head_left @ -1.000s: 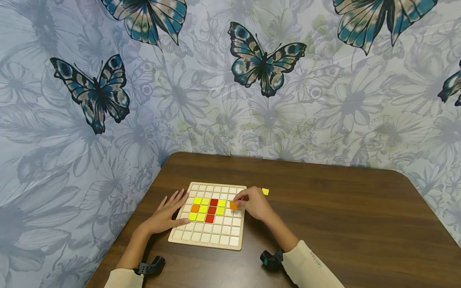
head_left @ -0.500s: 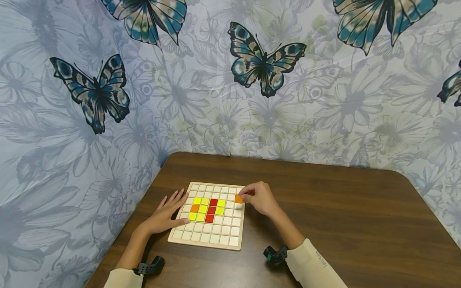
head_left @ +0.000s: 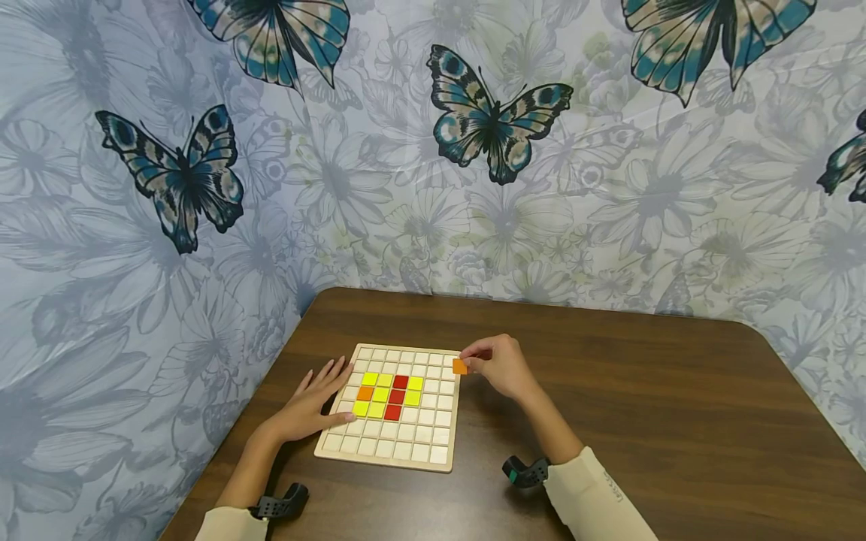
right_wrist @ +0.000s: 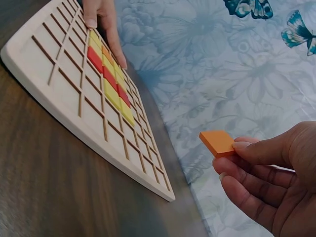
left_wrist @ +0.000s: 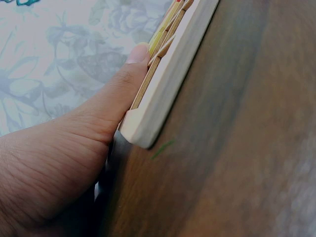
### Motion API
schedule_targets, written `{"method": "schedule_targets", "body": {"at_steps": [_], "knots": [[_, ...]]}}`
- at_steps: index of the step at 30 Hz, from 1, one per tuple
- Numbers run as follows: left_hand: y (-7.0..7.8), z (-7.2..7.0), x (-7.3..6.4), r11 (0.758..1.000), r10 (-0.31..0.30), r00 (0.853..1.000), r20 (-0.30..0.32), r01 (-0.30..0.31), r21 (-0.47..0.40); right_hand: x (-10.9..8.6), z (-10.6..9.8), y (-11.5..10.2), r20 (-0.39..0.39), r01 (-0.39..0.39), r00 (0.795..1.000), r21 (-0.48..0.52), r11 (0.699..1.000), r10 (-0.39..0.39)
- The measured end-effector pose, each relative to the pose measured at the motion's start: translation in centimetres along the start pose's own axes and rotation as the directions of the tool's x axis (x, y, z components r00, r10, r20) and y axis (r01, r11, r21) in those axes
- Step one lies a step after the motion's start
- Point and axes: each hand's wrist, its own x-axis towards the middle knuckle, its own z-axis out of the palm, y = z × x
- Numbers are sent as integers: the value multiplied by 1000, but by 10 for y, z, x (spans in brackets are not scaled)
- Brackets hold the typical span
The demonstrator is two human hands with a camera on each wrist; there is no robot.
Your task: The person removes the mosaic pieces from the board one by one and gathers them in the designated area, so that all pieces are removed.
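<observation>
A square wooden grid board (head_left: 402,451) lies on the table, its cells mostly pale. Flat square tiles fill some cells: several yellow tiles (head_left: 376,409), a column of red tiles (head_left: 397,397) and one orange tile (head_left: 365,393). My left hand (head_left: 307,409) rests with spread fingers along the board's left side, the thumb lying on its edge. Just over the board's right rim, my right hand (head_left: 504,368) pinches a loose orange tile (right_wrist: 217,142) between thumb and fingers. In the right wrist view this tile is held up, apart from the board.
The brown wooden table (head_left: 609,406) stretches to the right of the board. Behind it hangs a floral backdrop (head_left: 379,188) with butterflies. Black wrist devices sit on both forearms, the left one (head_left: 280,502) and the right one (head_left: 526,472).
My right hand has moved right and slightly back with the orange tile, from over the grid to the board's right rim. A yellow tile on the table is now out of sight. My left hand stays put.
</observation>
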Motion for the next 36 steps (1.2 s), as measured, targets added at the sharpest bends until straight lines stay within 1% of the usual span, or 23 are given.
{"method": "schedule_targets", "body": {"at_steps": [6,11,25,36], "knots": [[0,0,0,1000,0,1000,8,0,-10,0,-8,1,-15,6,1000,-8,1000,-6],[0,-1,0,1000,-4,1000,8,4,-22,1,-13,2,-22,-5,1000,-13,1000,5],[-2,0,0,1000,-7,1000,10,7,-15,1,-23,5,-53,-12,999,0,1000,12],[0,-1,0,1000,-14,1000,13,14,-12,3,-30,12,-89,-46,995,34,998,49]]}}
